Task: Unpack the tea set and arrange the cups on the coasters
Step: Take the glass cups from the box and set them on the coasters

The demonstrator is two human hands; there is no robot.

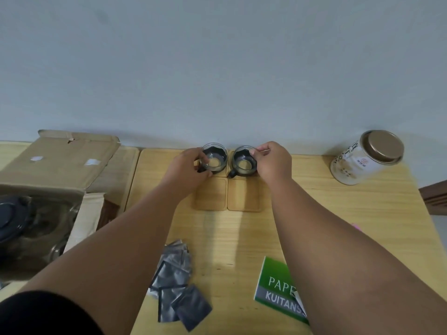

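two glass cups were seen at twelve o'clock on the tabletop [338, 213], each seemingly seated on one of the far coasters, though those coasters were mostly hidden. the left cup [214, 157] was gripped by the closed fingers of the left hand [187, 168], and the rim of the right cup [244, 160] was pinched by the fingers of the right hand [273, 163]. two near coasters [227, 194], set just toward six o'clock of the cups, were left bare. an opened cardboard box [48, 189] with more of the set inside was placed at nine o'clock, a tin [365, 158] at two o'clock, foil wrappers [176, 284] at six o'clock. it was judged that the cups, standing almost touching, could be knocked together if either was shifted sideways, and that a cup could be tipped off a coaster edge if released off-centre.
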